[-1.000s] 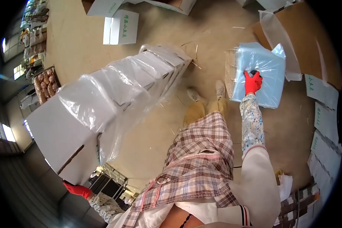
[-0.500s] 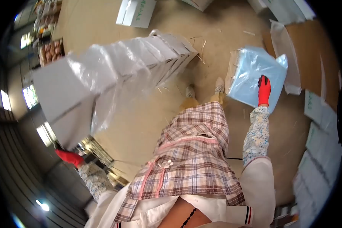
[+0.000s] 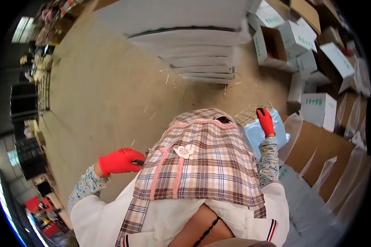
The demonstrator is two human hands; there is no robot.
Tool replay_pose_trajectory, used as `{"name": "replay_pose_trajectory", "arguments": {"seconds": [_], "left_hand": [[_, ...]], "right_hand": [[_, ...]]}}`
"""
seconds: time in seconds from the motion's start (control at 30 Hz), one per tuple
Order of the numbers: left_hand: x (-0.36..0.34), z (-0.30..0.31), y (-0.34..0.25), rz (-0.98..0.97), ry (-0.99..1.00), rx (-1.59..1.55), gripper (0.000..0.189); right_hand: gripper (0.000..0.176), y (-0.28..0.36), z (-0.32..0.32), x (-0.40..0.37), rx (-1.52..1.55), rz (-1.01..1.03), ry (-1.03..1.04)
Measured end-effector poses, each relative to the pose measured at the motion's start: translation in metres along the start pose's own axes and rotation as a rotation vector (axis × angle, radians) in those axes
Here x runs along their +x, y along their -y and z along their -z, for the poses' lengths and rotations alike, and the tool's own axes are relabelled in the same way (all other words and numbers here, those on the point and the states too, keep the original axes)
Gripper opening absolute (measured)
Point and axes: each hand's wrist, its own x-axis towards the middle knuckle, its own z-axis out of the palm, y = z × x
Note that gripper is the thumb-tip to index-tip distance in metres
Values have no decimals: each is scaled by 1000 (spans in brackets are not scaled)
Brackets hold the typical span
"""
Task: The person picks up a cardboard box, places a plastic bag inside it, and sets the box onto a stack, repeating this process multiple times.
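The left hand [image 3: 120, 161], in a red glove, sits at about 8 o'clock, curled into a fist close against the body with the knuckles turned toward 3 o'clock. The left forearm [image 3: 86, 185] runs back from it toward 7 o'clock, bent at the elbow. The right hand [image 3: 266, 121], also red-gloved, is at 3 o'clock, palm down and fingers stretched together toward 12 o'clock, with the right forearm [image 3: 268, 158] reaching straight out from the shoulder at 5 o'clock.
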Motion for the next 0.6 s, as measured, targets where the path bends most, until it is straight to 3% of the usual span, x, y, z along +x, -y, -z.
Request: {"name": "replay_pose_trajectory", "arguments": {"seconds": [0.07, 0.17, 0.4, 0.5, 0.57, 0.6], "left_hand": [[-10, -33, 47, -133, -183, -264, 27], [-29, -64, 95, -172, -251, -412, 32], [-62, -110, 148, -243, -299, -760, 44], [-53, -127, 170, -379, -395, -759, 39], [-31, -146, 185, -470, -498, -462, 36], [-30, -153, 181, -543, -754, -355, 35]], "right_hand": [[29, 24, -28, 5, -146, 171, 36], [28, 91, -64, -12, -98, 115, 244], [31, 170, -111, -42, -503, 224, 485], [31, 186, -129, -55, -538, 182, 571], [33, 181, -137, -53, -634, 279, 631], [33, 183, -140, -53, -642, 215, 656]]}}
